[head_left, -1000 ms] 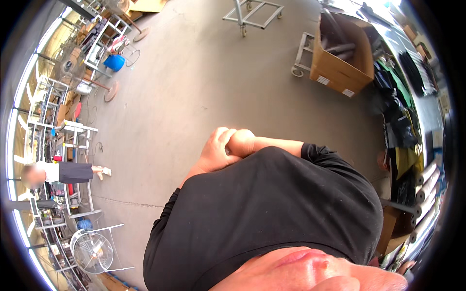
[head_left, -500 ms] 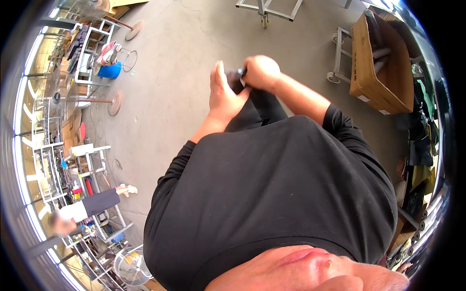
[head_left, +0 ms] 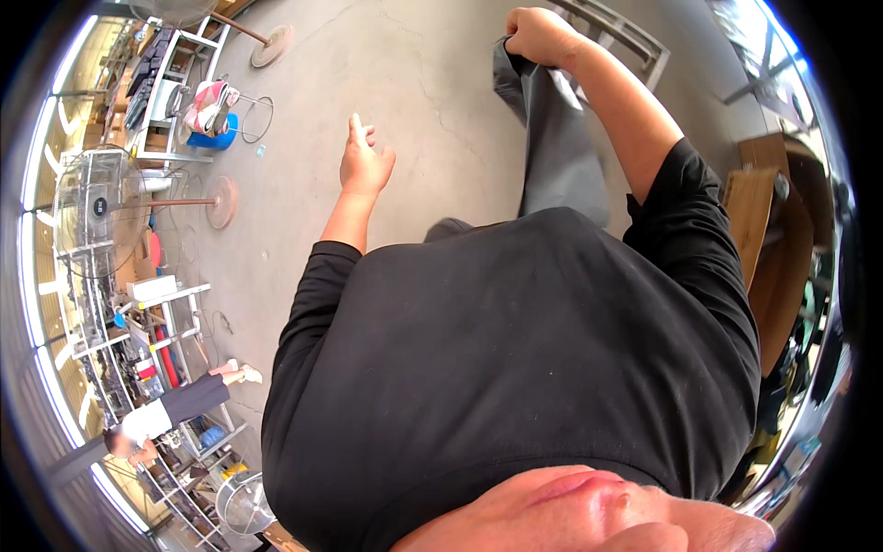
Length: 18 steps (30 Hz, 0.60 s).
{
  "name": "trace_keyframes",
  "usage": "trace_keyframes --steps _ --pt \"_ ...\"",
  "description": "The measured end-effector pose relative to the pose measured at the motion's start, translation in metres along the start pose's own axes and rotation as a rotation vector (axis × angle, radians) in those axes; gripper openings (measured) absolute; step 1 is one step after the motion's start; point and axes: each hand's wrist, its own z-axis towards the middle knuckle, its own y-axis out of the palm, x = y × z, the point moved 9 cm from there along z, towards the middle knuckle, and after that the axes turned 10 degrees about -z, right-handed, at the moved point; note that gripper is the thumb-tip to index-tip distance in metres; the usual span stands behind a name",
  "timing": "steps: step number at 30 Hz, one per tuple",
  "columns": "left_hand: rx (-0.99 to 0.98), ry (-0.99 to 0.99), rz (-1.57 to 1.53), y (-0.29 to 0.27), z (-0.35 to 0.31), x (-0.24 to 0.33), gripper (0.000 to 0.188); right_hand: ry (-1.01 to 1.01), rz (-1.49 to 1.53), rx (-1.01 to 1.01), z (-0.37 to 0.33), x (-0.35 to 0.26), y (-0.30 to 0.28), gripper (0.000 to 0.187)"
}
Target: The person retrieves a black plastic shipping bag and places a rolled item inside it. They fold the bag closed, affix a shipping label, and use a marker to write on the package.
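My right hand [head_left: 539,37] is stretched far forward and to the right, with its fingers closed on the upper end of a dark grey, leather-like sheet [head_left: 556,138]. The sheet hangs in a long strip from that hand toward my body, its lower end partly hidden behind my black shirt. It looks smooth and slightly shiny, with a fold near the grip. Off to the left, my left hand [head_left: 365,168] is held in the air above the floor, empty, with the index finger extended and the thumb apart.
A metal-framed cart [head_left: 655,60] stands beyond my right arm. Farther right is a large cardboard box [head_left: 782,267]. Standing fans [head_left: 221,202], a blue bucket [head_left: 213,140] and loaded shelves line the left, where another person [head_left: 175,405] stands. Grey concrete floor lies ahead.
My hands have parted from close together. The right one swung forward and right with the grey sheet, which now hangs extended; the left let go and moved left.
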Motion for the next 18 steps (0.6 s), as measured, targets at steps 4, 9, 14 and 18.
trace_keyframes --steps 4,9,14,18 --pt "-0.126 0.127 -0.497 0.034 0.109 0.048 0.093 0.057 -0.193 -0.142 0.149 0.012 0.020 0.030" --pt "-0.306 -0.037 -1.081 0.098 0.265 0.111 0.085 -0.021 -0.196 -0.058 0.278 -0.043 0.001 0.034" --pt "-0.347 0.022 -1.319 0.131 0.442 0.149 0.056 0.152 -0.058 -0.047 0.386 -0.024 -0.030 0.034" --pt "-0.450 -0.021 -1.149 0.163 0.554 0.172 0.030 0.281 -0.019 0.071 0.460 0.037 -0.089 0.036"
